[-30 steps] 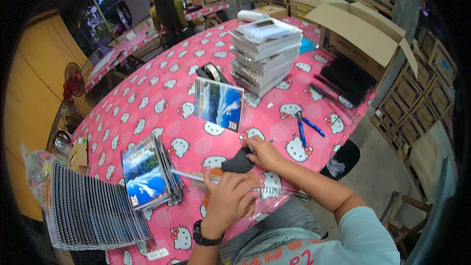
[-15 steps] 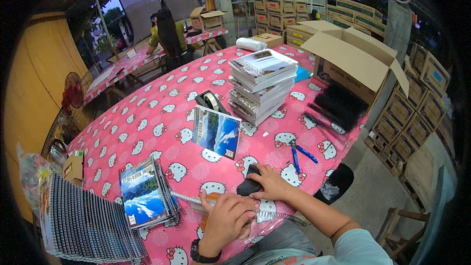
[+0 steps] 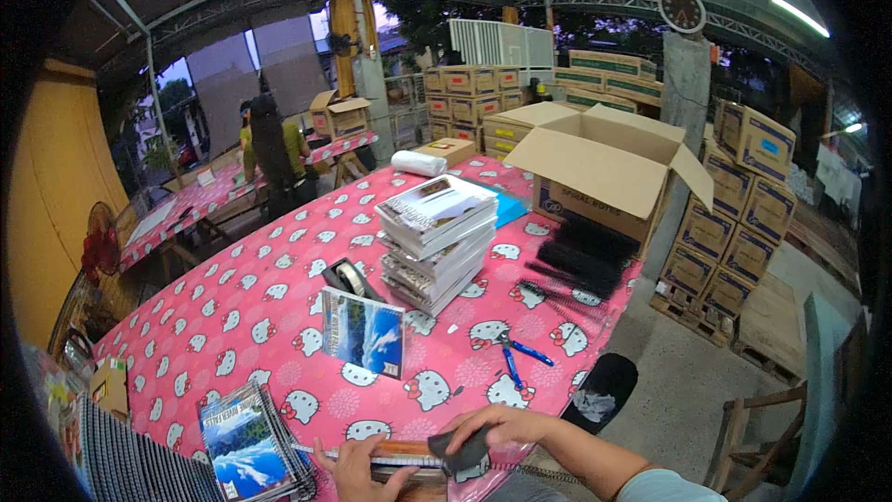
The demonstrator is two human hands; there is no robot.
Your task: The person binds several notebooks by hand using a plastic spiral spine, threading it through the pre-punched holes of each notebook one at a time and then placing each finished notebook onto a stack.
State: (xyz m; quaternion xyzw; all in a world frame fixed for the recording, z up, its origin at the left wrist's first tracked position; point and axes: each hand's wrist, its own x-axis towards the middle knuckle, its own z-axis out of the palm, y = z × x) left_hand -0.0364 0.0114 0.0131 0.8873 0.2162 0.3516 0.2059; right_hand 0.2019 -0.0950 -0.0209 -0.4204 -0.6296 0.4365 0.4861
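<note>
near the near edge of the worktop (image 3: 279,260), the left hand (image 3: 360,476) is bent around the left part of a notebook (image 3: 409,458), thumb and fingers gripping it, probably to keep it from sliding. the right hand (image 3: 506,426) is closed on a dark pad (image 3: 462,451), held against the notebook's right end, perhaps to spare the fingers from the wire. the notebook's visible long side runs left to right, roughly along the near edge, and a thin coil (image 3: 557,476) points out past it toward the right. hands, pad and the bottom of the view hide much of the notebook, so i can't tell which way its cover faces.

a small pile of blue-covered notebooks (image 3: 246,451) lies to the left of the left hand, likely set there to be close by. blue-handled pliers (image 3: 516,358) rest open toward the right edge, seemingly placed within the right hand's reach. loose black coils (image 3: 581,256) lie at the right edge, near the far right corner, beside an open carton (image 3: 595,195).
</note>
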